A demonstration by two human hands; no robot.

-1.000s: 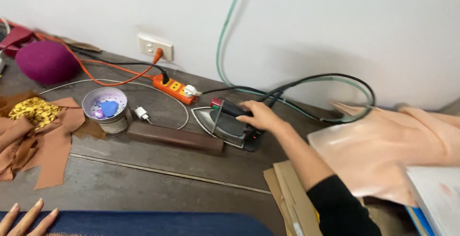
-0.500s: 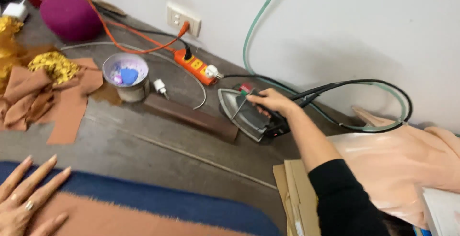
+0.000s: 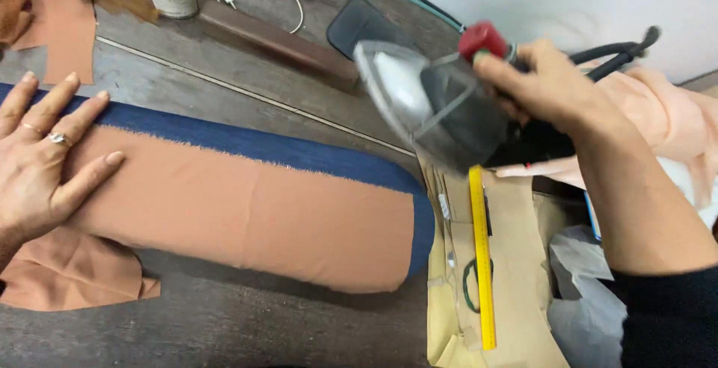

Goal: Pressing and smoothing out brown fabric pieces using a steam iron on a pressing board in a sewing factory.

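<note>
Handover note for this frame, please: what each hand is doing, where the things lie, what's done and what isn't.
Left hand: flat on the brown fabric strip, pinning its left end on the blue padded board.
Right hand: gripping the iron, held in the air, tilted, beyond the strip's right end.
Done: strip laid out flat.
Left: iron not yet on the fabric.
Yellow ruler lies on paper patterns at right.

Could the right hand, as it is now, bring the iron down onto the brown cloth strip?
Probably yes: the right hand holds the iron in the air beside the brown cloth strip, nothing lies between, and the left hand presses only its far end.
</note>
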